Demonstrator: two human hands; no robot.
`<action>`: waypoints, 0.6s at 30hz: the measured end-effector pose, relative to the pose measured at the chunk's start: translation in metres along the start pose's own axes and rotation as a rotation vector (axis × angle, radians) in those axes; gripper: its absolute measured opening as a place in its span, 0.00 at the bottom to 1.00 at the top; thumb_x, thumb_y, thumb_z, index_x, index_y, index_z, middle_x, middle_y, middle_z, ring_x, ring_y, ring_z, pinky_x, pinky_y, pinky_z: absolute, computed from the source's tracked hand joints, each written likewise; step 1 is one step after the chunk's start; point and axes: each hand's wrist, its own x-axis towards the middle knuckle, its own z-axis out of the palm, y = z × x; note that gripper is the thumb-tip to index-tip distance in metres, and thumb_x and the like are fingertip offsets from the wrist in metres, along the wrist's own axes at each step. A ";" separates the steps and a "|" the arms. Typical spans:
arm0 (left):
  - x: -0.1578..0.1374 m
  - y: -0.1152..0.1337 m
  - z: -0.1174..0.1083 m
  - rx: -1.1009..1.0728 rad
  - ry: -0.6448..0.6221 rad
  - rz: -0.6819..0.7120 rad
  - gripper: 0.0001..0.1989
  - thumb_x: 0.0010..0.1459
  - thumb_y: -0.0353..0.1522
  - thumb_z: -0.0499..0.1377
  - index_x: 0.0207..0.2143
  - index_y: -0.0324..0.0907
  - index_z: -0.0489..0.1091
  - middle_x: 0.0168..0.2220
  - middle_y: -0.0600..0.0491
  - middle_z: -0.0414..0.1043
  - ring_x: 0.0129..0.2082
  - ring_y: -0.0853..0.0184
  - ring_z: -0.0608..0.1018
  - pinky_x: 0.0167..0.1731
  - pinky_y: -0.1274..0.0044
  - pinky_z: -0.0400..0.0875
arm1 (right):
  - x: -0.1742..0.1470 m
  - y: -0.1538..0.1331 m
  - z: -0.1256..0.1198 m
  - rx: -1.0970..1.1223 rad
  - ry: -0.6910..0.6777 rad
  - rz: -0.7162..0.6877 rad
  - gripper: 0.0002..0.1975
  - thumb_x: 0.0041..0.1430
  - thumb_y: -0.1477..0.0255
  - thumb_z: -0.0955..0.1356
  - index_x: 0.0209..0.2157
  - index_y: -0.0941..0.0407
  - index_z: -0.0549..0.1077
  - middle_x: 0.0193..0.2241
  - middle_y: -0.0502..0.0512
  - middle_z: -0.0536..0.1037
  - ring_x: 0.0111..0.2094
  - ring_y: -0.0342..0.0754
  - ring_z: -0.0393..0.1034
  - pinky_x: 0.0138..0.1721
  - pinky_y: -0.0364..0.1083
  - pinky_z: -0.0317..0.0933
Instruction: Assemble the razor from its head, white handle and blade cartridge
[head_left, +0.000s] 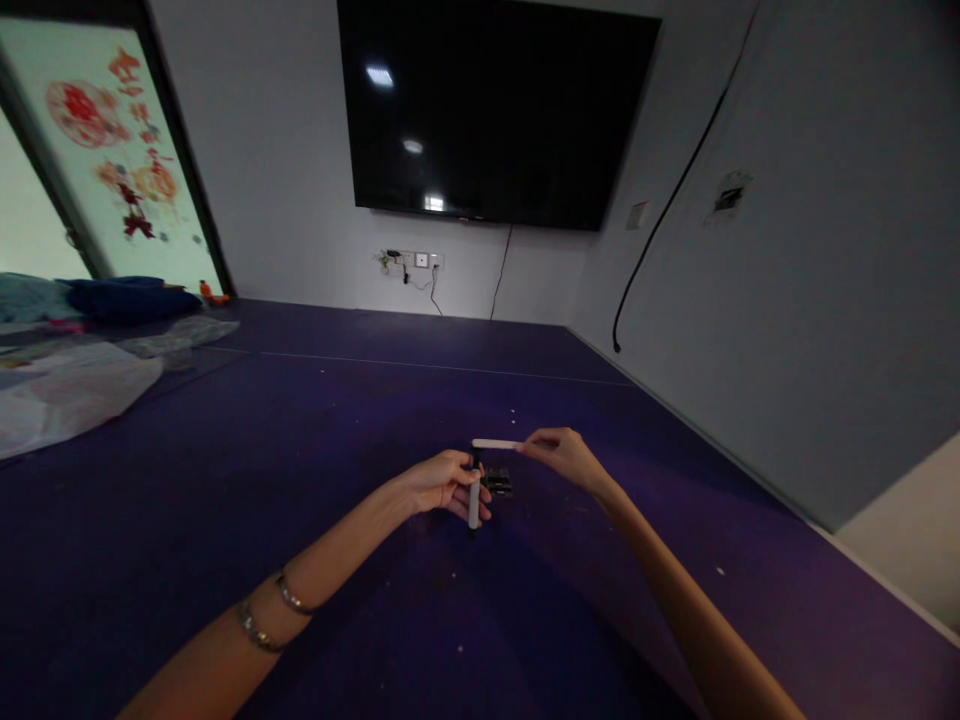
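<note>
My left hand (450, 483) grips a white rod with black ends (474, 500), held roughly upright above the purple surface. In my right hand (559, 452), a thin, pale flat stick (496, 444) is pinched between thumb and fingers. The stick lies almost level, and its far end meets the black top of the rod; whether the two are joined I cannot tell. Just behind the rod, between my hands, sits a small black object with several parts (499, 483), too small to name.
The purple surface (337, 590) bears scattered white specks. Clear plastic bags (90, 385) and dark blue cloth (135, 298) lie at the left. Ahead, a large television (495, 110) hangs on the wall above sockets (420, 260). A black cable (675, 190) dangles at the right wall.
</note>
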 end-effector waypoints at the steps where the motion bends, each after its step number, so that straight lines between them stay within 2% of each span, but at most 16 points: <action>1: 0.000 0.000 0.000 0.002 0.001 -0.001 0.11 0.51 0.29 0.57 0.36 0.38 0.57 0.28 0.47 0.73 0.28 0.57 0.78 0.32 0.62 0.69 | -0.001 -0.002 0.000 -0.032 0.028 0.010 0.20 0.49 0.54 0.64 0.26 0.57 0.77 0.21 0.51 0.75 0.25 0.44 0.66 0.28 0.41 0.56; 4: -0.001 -0.001 0.000 0.008 0.000 -0.004 0.12 0.51 0.29 0.58 0.35 0.38 0.57 0.28 0.47 0.73 0.28 0.57 0.78 0.31 0.62 0.70 | -0.002 -0.010 0.000 -0.089 0.105 0.016 0.20 0.49 0.54 0.64 0.26 0.56 0.77 0.19 0.51 0.74 0.23 0.44 0.65 0.27 0.41 0.54; 9: -0.003 0.000 0.005 0.033 0.002 0.007 0.11 0.51 0.29 0.57 0.35 0.38 0.56 0.28 0.46 0.73 0.28 0.57 0.78 0.31 0.62 0.70 | -0.004 -0.020 0.000 -0.098 0.084 -0.044 0.19 0.50 0.54 0.64 0.25 0.55 0.77 0.21 0.51 0.75 0.24 0.44 0.67 0.28 0.41 0.54; 13: -0.004 0.003 0.009 0.044 0.017 -0.011 0.10 0.51 0.28 0.55 0.35 0.38 0.56 0.28 0.46 0.73 0.27 0.57 0.78 0.29 0.63 0.70 | -0.005 -0.015 -0.004 -0.150 0.151 -0.013 0.19 0.50 0.54 0.64 0.26 0.55 0.77 0.20 0.50 0.75 0.23 0.44 0.67 0.27 0.41 0.54; 16: -0.004 0.003 0.009 0.059 0.010 0.006 0.10 0.52 0.28 0.55 0.35 0.38 0.56 0.28 0.46 0.73 0.28 0.57 0.78 0.29 0.64 0.70 | -0.005 -0.008 -0.008 -0.059 0.144 0.028 0.19 0.50 0.54 0.64 0.27 0.56 0.77 0.21 0.51 0.76 0.24 0.45 0.67 0.26 0.41 0.55; 18: -0.004 0.005 0.009 0.088 0.036 0.040 0.09 0.53 0.30 0.55 0.35 0.39 0.56 0.28 0.46 0.73 0.27 0.58 0.78 0.28 0.65 0.70 | -0.003 -0.003 -0.009 0.070 0.133 0.043 0.19 0.50 0.56 0.65 0.32 0.57 0.78 0.26 0.53 0.78 0.27 0.46 0.69 0.27 0.41 0.57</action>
